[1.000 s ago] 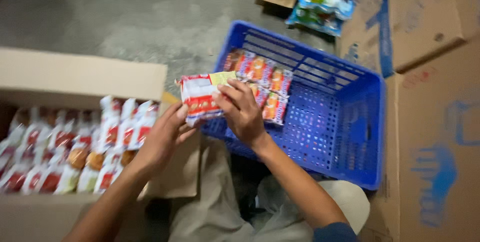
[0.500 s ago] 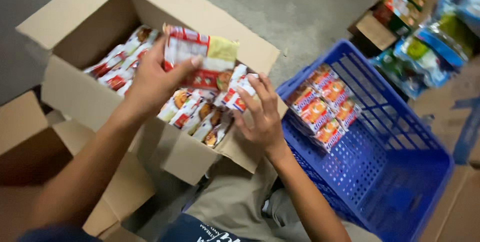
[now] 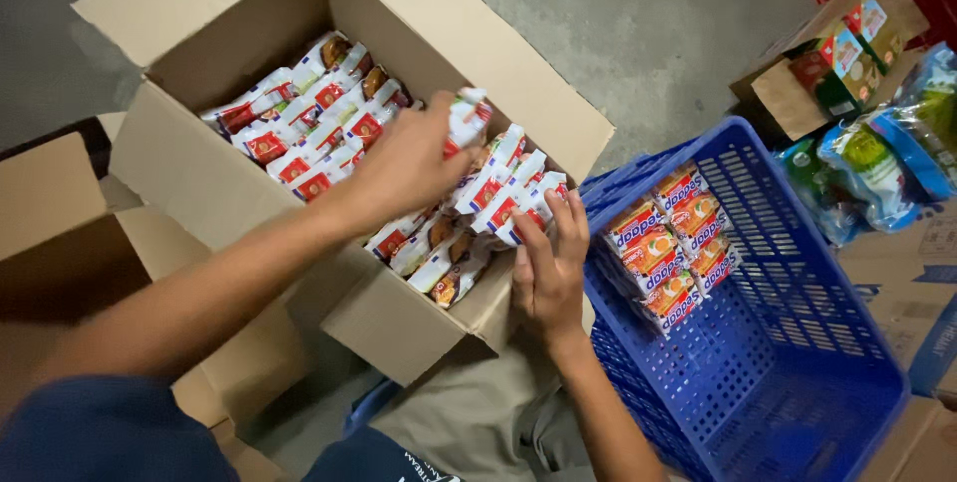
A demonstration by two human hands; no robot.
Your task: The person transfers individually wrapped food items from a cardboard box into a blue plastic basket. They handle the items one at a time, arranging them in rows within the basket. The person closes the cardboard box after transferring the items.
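1. Nearest the camera, at 6 o'clock: my lap and dark sleeve. The open cardboard box [image 3: 199, 178] rests against my knees, its flaps folded out.

2. Right hand [image 3: 550, 273], just right of centre: fingers half-open and spread, tips resting on the white-and-red packets [image 3: 508, 205] at the box's near right corner. It steadies the row; I see nothing pinched between the fingers.

3. Left hand [image 3: 404, 168], centre frame: curled closed round one packet [image 3: 465, 121], which stands upright above the middle rows. The thumb side is hidden, so how firm the grip is I cannot tell.

4. The box is nearly full, with packets on edge in tilted rows running toward 11 o'clock. The held packet sits over the seam between the far rows and the near ones.

5. Judgement on handling: keep the packet on edge, parallel to its neighbours, and let the right hand hold the near row so the gap does not close. Thin wrappers crumple easily; press lightly.

6. At 3 o'clock: blue plastic crate [image 3: 797, 342], touching the box's corner, with a short stack of orange-labelled packs [image 3: 670, 243] against its left wall.

7. Farther, at 1 to 2 o'clock: a small carton of boxed goods [image 3: 842, 53] and bagged goods [image 3: 877, 163] on the grey floor [image 3: 638, 23].
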